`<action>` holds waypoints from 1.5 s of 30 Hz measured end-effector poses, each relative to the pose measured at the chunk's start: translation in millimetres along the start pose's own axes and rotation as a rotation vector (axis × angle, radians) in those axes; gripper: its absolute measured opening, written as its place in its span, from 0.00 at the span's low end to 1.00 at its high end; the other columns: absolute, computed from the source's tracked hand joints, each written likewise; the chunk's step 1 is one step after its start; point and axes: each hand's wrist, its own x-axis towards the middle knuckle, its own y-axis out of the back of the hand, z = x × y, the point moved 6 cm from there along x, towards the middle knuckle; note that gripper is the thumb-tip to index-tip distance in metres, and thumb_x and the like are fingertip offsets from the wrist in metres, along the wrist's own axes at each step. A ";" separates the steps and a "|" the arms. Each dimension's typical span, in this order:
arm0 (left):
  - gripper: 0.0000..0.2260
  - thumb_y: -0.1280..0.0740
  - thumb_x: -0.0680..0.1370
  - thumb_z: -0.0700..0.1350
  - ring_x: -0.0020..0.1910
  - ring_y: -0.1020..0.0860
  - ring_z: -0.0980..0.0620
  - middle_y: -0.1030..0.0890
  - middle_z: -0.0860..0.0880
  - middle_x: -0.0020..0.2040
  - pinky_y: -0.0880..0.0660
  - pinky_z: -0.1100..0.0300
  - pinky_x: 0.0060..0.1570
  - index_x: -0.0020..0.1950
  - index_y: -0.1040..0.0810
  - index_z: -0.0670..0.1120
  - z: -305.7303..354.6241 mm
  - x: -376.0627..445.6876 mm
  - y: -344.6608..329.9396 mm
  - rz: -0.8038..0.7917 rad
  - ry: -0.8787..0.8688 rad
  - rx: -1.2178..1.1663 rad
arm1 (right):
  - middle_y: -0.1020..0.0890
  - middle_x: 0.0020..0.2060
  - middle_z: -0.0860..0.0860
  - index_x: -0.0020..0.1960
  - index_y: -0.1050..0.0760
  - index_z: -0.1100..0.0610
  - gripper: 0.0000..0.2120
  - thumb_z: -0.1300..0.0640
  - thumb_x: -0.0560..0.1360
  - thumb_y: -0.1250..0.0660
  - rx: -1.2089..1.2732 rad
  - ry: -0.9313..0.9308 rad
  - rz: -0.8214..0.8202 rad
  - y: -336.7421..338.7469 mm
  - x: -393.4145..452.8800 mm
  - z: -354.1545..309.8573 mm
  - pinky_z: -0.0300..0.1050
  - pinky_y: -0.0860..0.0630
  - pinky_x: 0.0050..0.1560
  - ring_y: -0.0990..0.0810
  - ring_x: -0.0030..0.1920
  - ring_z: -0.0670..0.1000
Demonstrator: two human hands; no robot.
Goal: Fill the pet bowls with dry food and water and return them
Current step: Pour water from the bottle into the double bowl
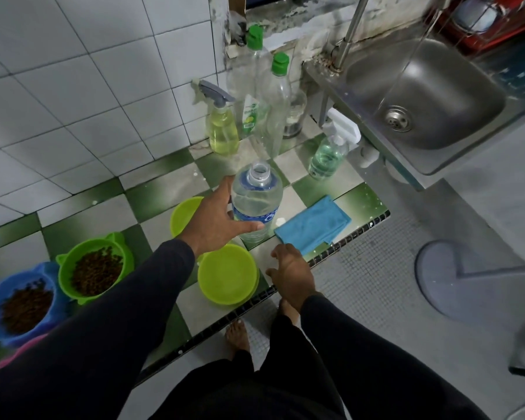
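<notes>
Left hand [214,221]: its grip is wrapped partway round the water bottle [256,204], thumb across the front by the blue label, fingers behind it.
Right hand [291,274]: fingers loosely spread and holding nothing, at the worktop's front edge just right of the near empty bowl.
Water bottle: upright on the worktop [164,195], cap off, clear and mostly full.
Near empty bowl [228,277]: lime green, at the front edge of the worktop, nothing in it.
Far empty bowl [184,215]: lime green, just left of the bottle, partly hidden behind the left hand.
Green food bowl [93,269]: has small ears on its rim, filled with brown dry food, left of the near empty bowl.
Blue food bowl [22,304]: same shape, also filled with dry food, at the far left, touching the green one.
Blue cloth [314,224]: folded, lying just right of the bottle.
Back of worktop: two tall clear bottles with green caps [267,101] and a yellow spray bottle [222,128] stand against the tiled wall.
Sink [422,95]: steel, to the right.
</notes>
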 end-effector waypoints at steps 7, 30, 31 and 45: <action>0.37 0.17 0.64 0.60 0.63 0.22 0.64 0.21 0.65 0.63 0.20 0.67 0.52 0.67 0.32 0.69 -0.2 0.4 0.5 0.001 -0.004 0.021 | 0.27 0.60 0.55 0.62 0.25 0.57 0.19 0.57 0.73 0.26 -0.027 -0.010 0.014 -1.6 8.4 8.2 0.50 0.24 0.57 0.24 0.58 0.58; 0.38 0.21 0.72 0.60 0.68 0.23 0.60 0.23 0.61 0.70 0.22 0.57 0.64 0.78 0.31 0.55 45.2 0.6 16.2 0.009 -0.139 0.035 | 0.20 0.61 0.50 0.70 0.36 0.52 0.47 0.57 0.59 0.13 0.891 0.156 0.141 48.6 49.0 -55.1 0.45 0.19 0.58 0.19 0.60 0.46; 0.37 0.21 0.72 0.61 0.68 0.23 0.60 0.22 0.62 0.70 0.22 0.57 0.64 0.78 0.31 0.55 45.4 1.2 17.1 0.012 -0.138 0.038 | 0.19 0.59 0.46 0.68 0.35 0.48 0.45 0.55 0.59 0.13 0.871 0.150 0.148 47.8 49.8 -54.3 0.39 0.20 0.54 0.18 0.58 0.42; 0.34 0.20 0.70 0.61 0.67 0.21 0.55 0.20 0.60 0.67 0.19 0.46 0.62 0.73 0.27 0.59 47.1 8.1 26.2 -0.017 -0.111 0.033 | 0.17 0.56 0.40 0.62 0.34 0.31 0.40 0.40 0.58 0.15 0.757 0.162 0.202 46.3 55.8 -53.1 0.47 0.17 0.55 0.17 0.56 0.43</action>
